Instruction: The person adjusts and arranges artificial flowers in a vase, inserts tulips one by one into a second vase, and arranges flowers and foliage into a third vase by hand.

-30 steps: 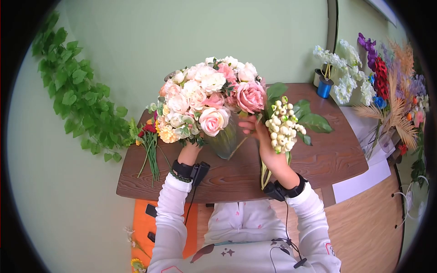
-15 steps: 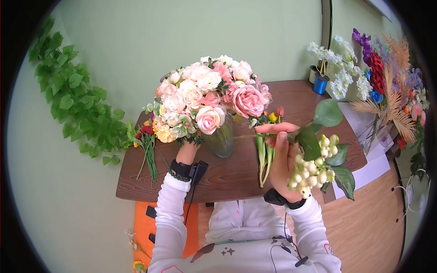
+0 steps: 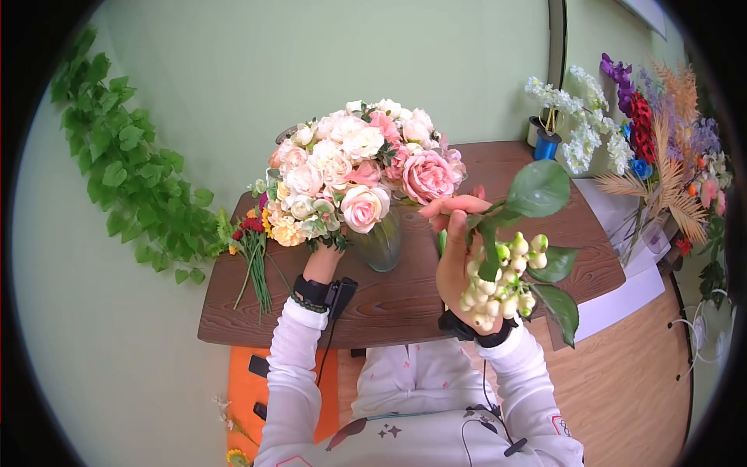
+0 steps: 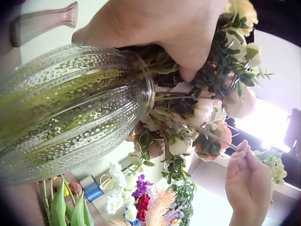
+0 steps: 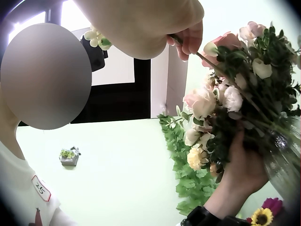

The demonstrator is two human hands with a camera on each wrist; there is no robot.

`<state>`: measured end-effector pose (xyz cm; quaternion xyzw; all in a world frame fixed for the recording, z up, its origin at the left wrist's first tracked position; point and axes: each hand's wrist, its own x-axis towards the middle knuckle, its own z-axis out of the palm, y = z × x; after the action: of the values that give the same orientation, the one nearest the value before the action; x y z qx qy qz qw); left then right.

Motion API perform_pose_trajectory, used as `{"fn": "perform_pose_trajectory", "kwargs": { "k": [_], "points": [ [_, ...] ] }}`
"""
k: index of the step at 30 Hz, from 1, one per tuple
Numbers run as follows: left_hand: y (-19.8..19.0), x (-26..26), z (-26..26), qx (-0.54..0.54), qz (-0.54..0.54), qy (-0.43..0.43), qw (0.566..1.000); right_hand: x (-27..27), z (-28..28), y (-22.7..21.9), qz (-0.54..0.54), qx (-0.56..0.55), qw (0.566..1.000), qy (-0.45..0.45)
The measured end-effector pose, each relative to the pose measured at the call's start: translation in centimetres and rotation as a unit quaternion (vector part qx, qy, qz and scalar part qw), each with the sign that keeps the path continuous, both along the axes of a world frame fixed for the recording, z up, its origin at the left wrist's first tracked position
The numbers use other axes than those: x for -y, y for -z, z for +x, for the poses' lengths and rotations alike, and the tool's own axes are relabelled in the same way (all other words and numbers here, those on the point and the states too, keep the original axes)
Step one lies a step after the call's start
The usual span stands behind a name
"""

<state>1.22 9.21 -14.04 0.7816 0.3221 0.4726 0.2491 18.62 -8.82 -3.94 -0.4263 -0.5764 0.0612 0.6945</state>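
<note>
While a vase holds flowers, the left hand grips them, the right hand a berry sprig.

Can't see most of the left hand beneath the bouquet from above, nor the cropped base of the glass vase from the left wrist.

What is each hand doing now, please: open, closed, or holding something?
Left hand: holding the bouquet near the vase.
Right hand: pinching the berry sprig by its stem.

White sleeves, black wrist straps, thin dark cables.
</note>
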Motion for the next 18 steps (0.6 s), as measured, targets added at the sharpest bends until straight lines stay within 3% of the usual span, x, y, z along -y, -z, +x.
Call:
{"fn": "perform_pose_trajectory", "kwargs": {
  "k": [4, 5, 8, 9, 10, 11, 13, 16, 17, 18],
  "points": [
    [0.3, 0.0, -0.2, 0.007, -0.004, -0.005, 1.0, -1.1, 0.0, 0.2, -0.032, 0.047, 0.998, -0.024],
    [3.5, 4.6, -4.6, 0.008, -0.006, -0.006, 1.0, -1.5, 0.1, 0.1, -0.044, 0.065, 0.996, -0.038],
    [3.7, 4.5, -4.7, 0.012, -0.01, -0.008, 1.0, -2.5, 0.3, -0.1, -0.081, 0.12, 0.986, -0.078],
    [0.2, -0.7, -0.1, 0.014, -0.012, -0.009, 1.0, -2.8, 0.4, -0.1, -0.094, 0.139, 0.982, -0.092],
    [0.4, -0.7, -0.2, 0.016, -0.014, -0.009, 1.0, -3.1, 0.5, -0.1, -0.106, 0.157, 0.976, -0.105],
    [3.7, 4.1, -4.4, 0.018, -0.015, -0.01, 1.0, -3.3, 0.6, -0.1, -0.118, 0.176, 0.97, -0.119],
    [2.4, 1.9, -2.5, 0.021, -0.017, -0.011, 1.0, -3.2, 0.9, 0.3, -0.1, 0.189, 0.965, -0.152],
    [0.8, -0.7, 0.0, 0.026, -0.018, -0.012, 0.999, -3.7, 1.3, 1.1, -0.055, 0.227, 0.961, -0.15],
    [1.1, -0.3, -0.8, 0.028, -0.018, -0.012, 0.999, -3.2, 1.1, 0.5, -0.062, 0.377, 0.924, -0.004],
    [1.2, -0.2, -1.1, 0.029, -0.018, -0.012, 0.999, -3.5, 0.6, 0.3, -0.063, 0.377, 0.924, -0.003]
  ]
}}
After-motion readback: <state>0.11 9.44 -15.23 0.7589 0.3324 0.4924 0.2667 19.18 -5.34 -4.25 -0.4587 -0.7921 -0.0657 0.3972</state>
